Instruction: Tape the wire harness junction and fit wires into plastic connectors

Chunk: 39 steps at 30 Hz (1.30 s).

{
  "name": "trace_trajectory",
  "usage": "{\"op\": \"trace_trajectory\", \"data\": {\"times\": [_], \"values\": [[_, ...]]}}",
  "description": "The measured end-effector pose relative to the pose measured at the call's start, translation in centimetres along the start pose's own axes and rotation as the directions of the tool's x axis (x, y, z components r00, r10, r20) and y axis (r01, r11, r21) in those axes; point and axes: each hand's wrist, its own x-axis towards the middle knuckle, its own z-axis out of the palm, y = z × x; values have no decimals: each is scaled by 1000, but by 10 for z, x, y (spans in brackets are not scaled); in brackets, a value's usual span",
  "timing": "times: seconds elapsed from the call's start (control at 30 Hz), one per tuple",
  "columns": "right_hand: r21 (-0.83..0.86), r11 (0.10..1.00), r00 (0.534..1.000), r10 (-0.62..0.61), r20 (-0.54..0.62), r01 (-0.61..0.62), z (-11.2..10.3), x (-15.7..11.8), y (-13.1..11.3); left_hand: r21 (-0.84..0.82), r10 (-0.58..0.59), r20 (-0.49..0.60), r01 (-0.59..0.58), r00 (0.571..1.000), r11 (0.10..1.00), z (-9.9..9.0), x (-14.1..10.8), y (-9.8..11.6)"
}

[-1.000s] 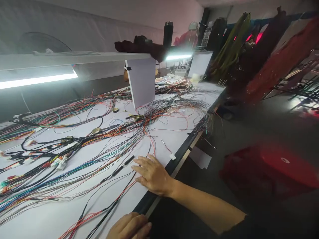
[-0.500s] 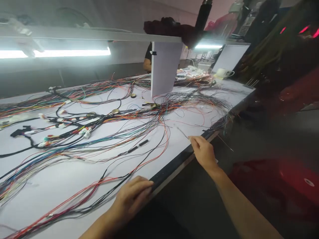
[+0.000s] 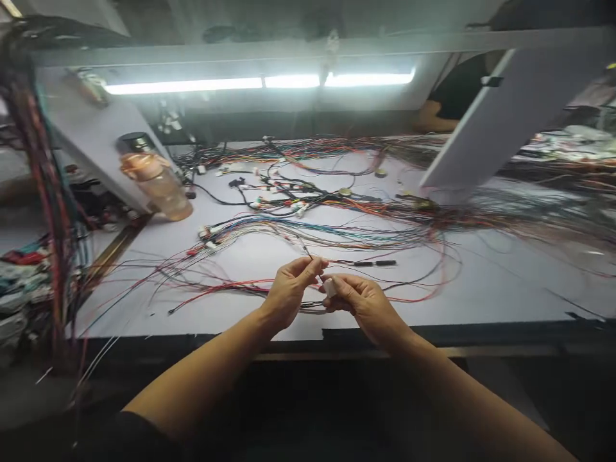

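Observation:
My left hand (image 3: 291, 289) pinches a thin dark wire (image 3: 305, 246) between thumb and fingers; its upper end sticks out above the fingertips. Closed around a small white plastic connector (image 3: 330, 287) is my right hand (image 3: 366, 303), close beside the left. The wire runs down toward the connector, but I cannot tell whether it sits inside. Beneath and behind both hands, red and black wires (image 3: 231, 284) lie across the white tabletop (image 3: 269, 256). Two black sleeves (image 3: 375, 263) on a wire lie just beyond my right hand.
A wiring harness with white connectors (image 3: 301, 206) stretches across the table. At left stand an orange-tinted bottle (image 3: 161, 183) and a hanging wire bundle (image 3: 45, 192). A white upright panel (image 3: 486, 128) rises at right, near another person's arm (image 3: 436, 119). Lamps (image 3: 293, 81) shine above.
The view has swung left. My hands, apart before, are now together over the table. The right hand has left the table's front edge and now holds the white connector; the left has taken a wire.

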Motion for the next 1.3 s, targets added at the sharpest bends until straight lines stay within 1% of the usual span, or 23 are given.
{"op": "trace_trajectory", "data": {"times": [0.1,0.17,0.23,0.3,0.43,0.47,0.5,0.53,0.57,0.6,0.63,0.67,0.7,0.73,0.8,0.83,0.9,0.97,1.03,1.1,1.13,1.2,1.3], "values": [[-77,997,993,-11,115,20,16,11,0,-129,-60,-55,53,997,990,-22,-2,11],[-145,983,978,-80,193,109,23,18,1,-179,-101,-47,92,994,980,-32,-1,16],[-196,958,958,-162,238,211,28,24,3,-192,-107,-51,96,993,977,-39,2,18],[-290,905,938,-242,247,310,30,30,6,-190,-104,-64,90,993,978,-43,5,19],[-514,716,880,-409,240,473,32,41,9,-147,-145,-48,136,988,980,-45,9,14],[-528,699,874,-425,236,483,32,44,8,-126,-164,-28,159,986,979,-46,10,13],[-522,709,879,-421,225,474,32,47,7,-97,-178,-5,176,984,980,-47,11,12],[-495,747,895,-398,201,443,31,50,6,-55,-170,3,170,985,984,-49,11,11],[-444,805,919,-359,163,394,31,53,6,8,-126,-11,127,992,992,-51,12,11],[-374,865,942,-313,121,335,30,56,5,94,-37,-40,41,998,995,-54,13,12],[-294,914,960,-268,83,280,29,60,5,199,92,-64,-77,994,977,-57,13,12],[-219,948,972,-226,56,233,28,63,5,306,237,-59,-209,970,929,-60,14,13],[-157,968,980,-193,42,197,27,67,5,397,369,-14,-333,929,855,-63,15,14],[-116,978,985,-168,42,172,27,69,5,457,461,70,-439,885,774,-65,16,14],[-85,987,989,-135,60,140,28,74,6,485,539,247,-584,806,651,-69,18,14],[-86,988,990,-122,70,128,29,75,7,481,552,297,-622,779,618,-70,19,13],[-107,987,990,-105,97,116,31,76,7,475,565,316,-643,762,601,-71,20,9],[-142,981,984,-113,139,133,32,77,9,462,561,271,-617,782,637,-72,21,5],[-198,963,976,-151,156,181,29,78,13,426,537,201,-567,819,705,-72,23,3],[-262,935,970,-219,101,238,24,80,17,354,507,84,-501,858,789,-73,25,6],[-297,918,965,-255,62,262,20,81,19,298,501,7,-480,865,825,-74,26,11],[-366,882,948,-317,3,296,14,82,22,169,512,-159,-488,844,857,-78,25,26],[-485,811,929,-369,9,327,7,81,24,58,535,-372,-557,758,829,-91,11,61]]}}
